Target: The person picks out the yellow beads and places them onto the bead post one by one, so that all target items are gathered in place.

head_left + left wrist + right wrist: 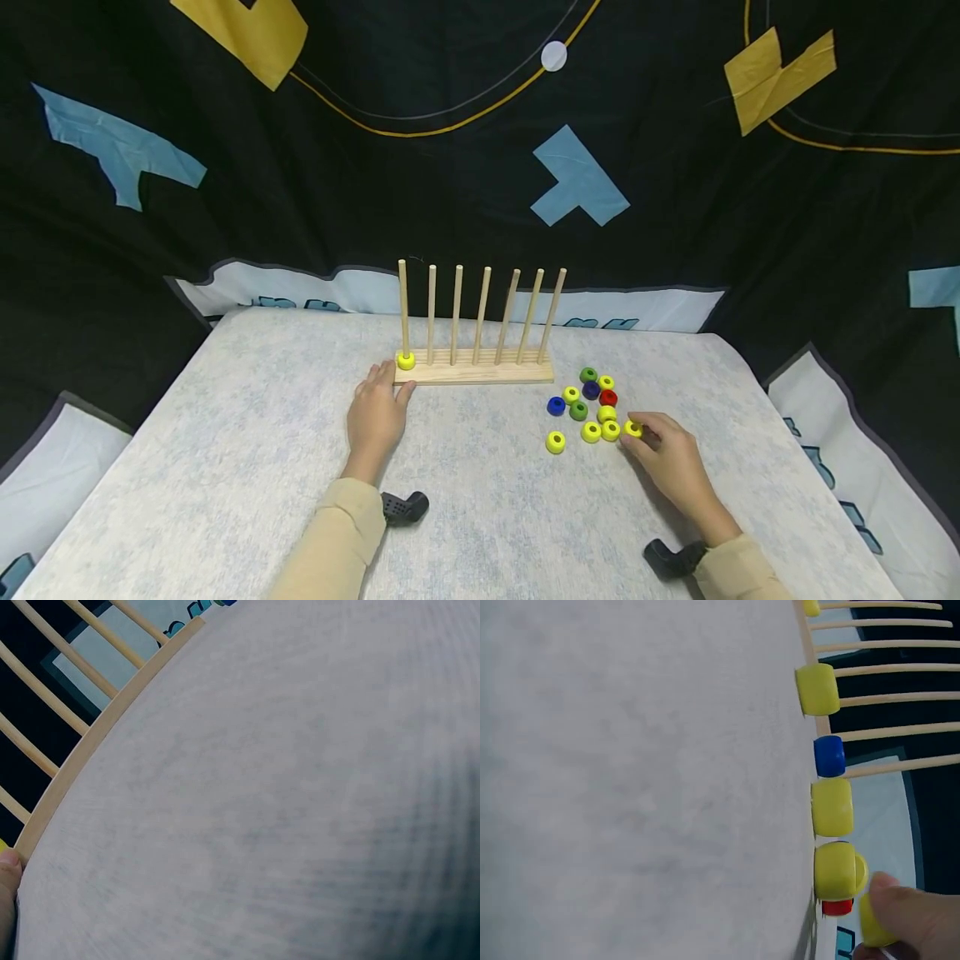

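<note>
A wooden peg rack [472, 377] with a row of upright pegs stands toward the back of the table, and one yellow bead [406, 362] sits at the bottom of its leftmost peg. My left hand [377, 417] grips the left end of the rack's base, its thumb at the front edge; only the thumb shows in the left wrist view. To the right, my right hand [670, 457] pinches a yellow bead [873, 922] between thumb and fingers. Just left of that hand lie loose beads: several yellow, two green [578, 411], a red [608, 398], a blue [556, 406] and a dark purple [591, 390].
The table [480, 517] has a pale mottled cover. Behind it hangs a black cloth [420, 192] with blue and gold patches. A black wrist device [405, 507] sits on the left wrist, another [672, 559] on the right.
</note>
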{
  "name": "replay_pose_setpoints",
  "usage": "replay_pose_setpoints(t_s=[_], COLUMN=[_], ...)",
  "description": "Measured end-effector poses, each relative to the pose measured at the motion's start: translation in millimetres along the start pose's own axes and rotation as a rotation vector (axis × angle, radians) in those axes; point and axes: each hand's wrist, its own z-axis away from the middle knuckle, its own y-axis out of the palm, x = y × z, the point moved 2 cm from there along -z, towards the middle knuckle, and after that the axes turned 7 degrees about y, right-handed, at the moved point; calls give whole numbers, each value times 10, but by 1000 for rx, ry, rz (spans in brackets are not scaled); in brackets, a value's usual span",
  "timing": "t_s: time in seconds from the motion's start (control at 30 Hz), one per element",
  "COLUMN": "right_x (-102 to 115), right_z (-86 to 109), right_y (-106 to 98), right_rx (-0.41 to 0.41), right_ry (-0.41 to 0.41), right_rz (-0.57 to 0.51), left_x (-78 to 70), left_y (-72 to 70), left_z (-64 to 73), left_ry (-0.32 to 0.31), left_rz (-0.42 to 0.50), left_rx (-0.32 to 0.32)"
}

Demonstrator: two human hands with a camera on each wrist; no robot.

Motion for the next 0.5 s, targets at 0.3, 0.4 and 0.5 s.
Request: replay_pose_setpoints(t_s=[0.3,0.4,0.5], right_x=[255,365,481], right_z=[-107,-148,-191], right_y=[62,112,168], right_rx=[25,28,43], right_ry=[74,65,61], right_rz=[-98,-128,-162], left_x=[8,11,16], left_y=[19,22,20], left_z=[-8,-8,-9], left_ry=[1,-2,-3], left_rz=[2,0,-1], left_rx=[7,6,4])
